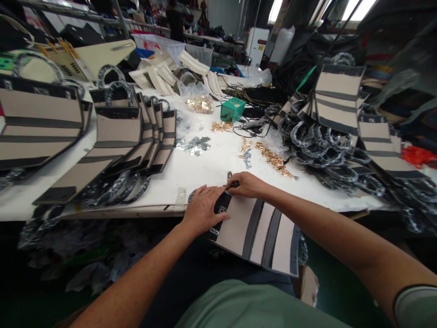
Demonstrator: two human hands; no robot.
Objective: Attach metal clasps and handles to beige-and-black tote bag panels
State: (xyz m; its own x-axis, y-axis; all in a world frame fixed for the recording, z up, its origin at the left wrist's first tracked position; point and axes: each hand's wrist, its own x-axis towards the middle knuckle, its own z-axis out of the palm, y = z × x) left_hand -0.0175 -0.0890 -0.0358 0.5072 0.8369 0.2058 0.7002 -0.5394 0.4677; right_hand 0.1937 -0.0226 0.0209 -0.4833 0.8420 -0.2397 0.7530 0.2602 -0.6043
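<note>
A beige bag panel [235,232] with dark grey stripes lies in front of me, partly on the table's front edge and partly over my lap. My left hand [205,209] rests flat across its black top band, fingers stretched and thumb apart. Small metal fittings [222,209] show on that band beside the thumb. At the band's far end my right hand [244,186] is closed in a pinch, with a small dark thing partly showing at the fingertips; its kind is hidden. Just beyond the fingertips is a small metal plate [229,175].
Stacked bag panels with plastic-wrapped handles stand left [119,123] and right [337,100]. On the white table [218,159] are gold-coloured fittings [273,157], silver metal pieces [194,146], a green box [232,109] and a bag of gold parts [200,105].
</note>
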